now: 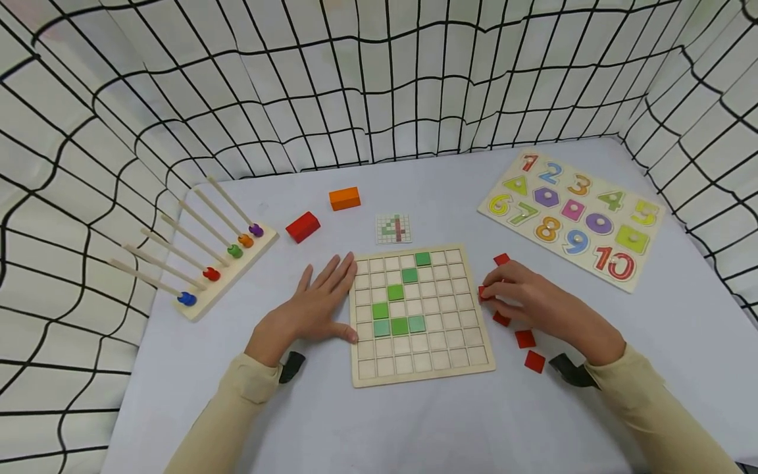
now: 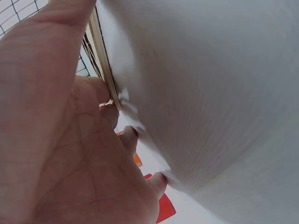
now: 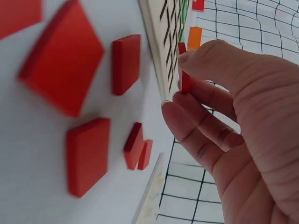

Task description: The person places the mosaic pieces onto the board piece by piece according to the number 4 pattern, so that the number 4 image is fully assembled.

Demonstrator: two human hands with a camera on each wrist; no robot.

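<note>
My right hand (image 1: 527, 299) pinches a red square tile (image 3: 183, 70) between thumb and fingers, beside the right edge of a wooden grid board (image 1: 423, 375). More red tiles (image 1: 535, 361) lie loose on the cloth under and near that hand. On the board, several green tiles (image 1: 395, 292) form a slanting line from upper right to lower left, then a short row to the right. The left hand (image 1: 316, 299) lies spread, with its thumb and fingertips at the board's left edge; the left wrist view shows its palm (image 2: 93, 163) facing the cloth.
A small pattern card (image 1: 393, 229) lies behind the board. Near it are a red block (image 1: 303, 227) and an orange block (image 1: 345, 199). A peg rack (image 1: 225, 280) with coloured beads stands left. A number puzzle (image 1: 574, 217) lies right. Black netting (image 1: 379, 85) encloses the table.
</note>
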